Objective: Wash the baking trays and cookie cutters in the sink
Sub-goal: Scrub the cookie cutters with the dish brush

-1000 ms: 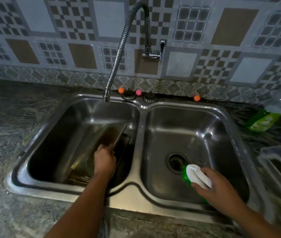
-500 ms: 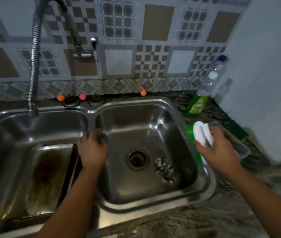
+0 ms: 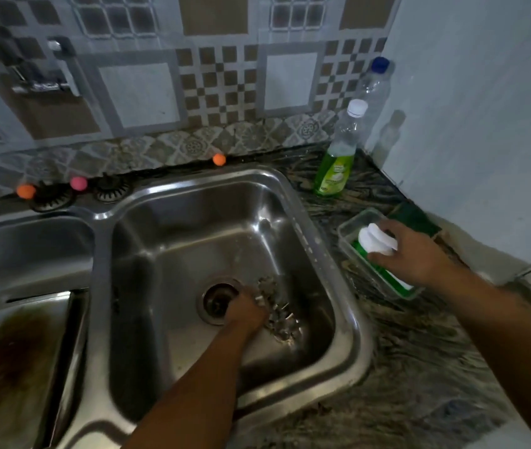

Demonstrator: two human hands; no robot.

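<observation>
— Where are the hands?

— The left hand (image 3: 247,311) is down in the right basin of the sink (image 3: 348,306), just beside the drain (image 3: 217,301), with its fingers curled into the pile of metal cookie cutters (image 3: 278,314) on the basin floor. Whether they have actually closed on one I cannot tell.

— And the right hand?

— The right hand (image 3: 415,252) is over the surface (image 3: 419,351) to the right of the sink, its fingers wrapped round the white handle of a green scrub brush (image 3: 376,243), which sits in a clear plastic container (image 3: 347,226).

— The baking tray?

— A baking tray (image 3: 27,351) lies in the left basin, a dark brown stain across its middle.

— Anything else?

— A green dish soap bottle (image 3: 334,175) stands near the back wall, with a clear water bottle (image 3: 372,82) behind it in the corner.
</observation>
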